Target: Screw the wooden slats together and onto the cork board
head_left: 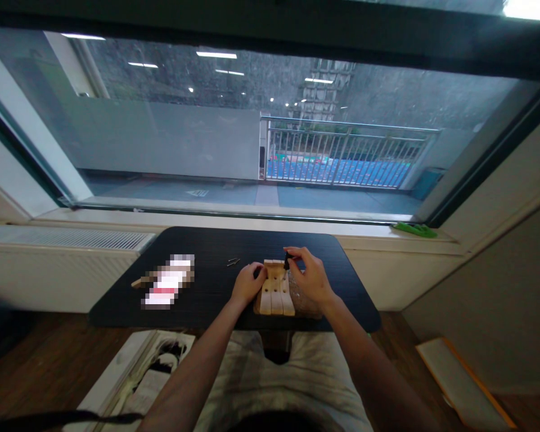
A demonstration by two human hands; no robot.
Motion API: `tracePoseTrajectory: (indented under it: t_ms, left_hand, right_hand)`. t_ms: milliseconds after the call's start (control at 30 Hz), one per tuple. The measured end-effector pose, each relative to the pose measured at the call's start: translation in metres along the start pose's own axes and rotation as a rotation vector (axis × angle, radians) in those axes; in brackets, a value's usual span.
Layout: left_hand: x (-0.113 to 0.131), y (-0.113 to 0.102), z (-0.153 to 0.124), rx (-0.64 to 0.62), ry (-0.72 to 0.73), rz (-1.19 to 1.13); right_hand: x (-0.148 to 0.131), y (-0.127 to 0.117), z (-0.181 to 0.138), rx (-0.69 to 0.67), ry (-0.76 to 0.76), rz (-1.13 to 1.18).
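Observation:
A small stack of light wooden slats (275, 294) with holes lies on the black table (207, 294) in front of me. My left hand (248, 284) rests closed against the left side of the slats and holds them steady. My right hand (309, 275) is at the far right corner of the slats, its fingers pinched on a small dark piece (287, 260), too small to name. A clear plastic bag (302, 300) lies under my right hand.
Two small screws (233, 261) lie on the table left of the slats. Further left are a blurred white and red packet (168, 288) and a wooden stick (139, 281). A window sill with a green object (414, 229) runs behind the table. Papers (155, 372) lie on the floor.

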State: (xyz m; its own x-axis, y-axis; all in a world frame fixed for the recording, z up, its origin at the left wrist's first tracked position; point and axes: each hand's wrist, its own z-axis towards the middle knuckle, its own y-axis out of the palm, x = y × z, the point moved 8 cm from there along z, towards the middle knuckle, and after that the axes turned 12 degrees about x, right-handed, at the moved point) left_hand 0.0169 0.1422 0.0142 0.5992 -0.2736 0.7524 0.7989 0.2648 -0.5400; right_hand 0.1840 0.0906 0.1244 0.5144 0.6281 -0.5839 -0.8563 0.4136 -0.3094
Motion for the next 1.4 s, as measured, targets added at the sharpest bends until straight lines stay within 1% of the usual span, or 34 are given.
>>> tracePoseTrajectory:
  t_ms: [200,733,1167,1400]
  left_hand:
    - [0.0013,-0.0007,-0.0002,0.001,0.005,-0.003]
    - [0.0024,-0.0021,-0.0012,-0.014,-0.023,-0.002]
    - [0.0014,-0.0014,-0.0003,-0.004,-0.002,-0.002]
    - [0.0001,-0.0001,-0.0001,-0.011,0.001,0.018]
  right_hand:
    - [0.0026,0.0033,-0.0010,-0.062,0.030,-0.032]
    - [0.0017,0.0012,-0.0014,-0.050,0.023,-0.049]
    - [0.0025,-0.0014,0.0004,-0.033,0.006,-0.090]
    - [0.0021,-0.0023,0.0008,-0.012,0.019,-0.066]
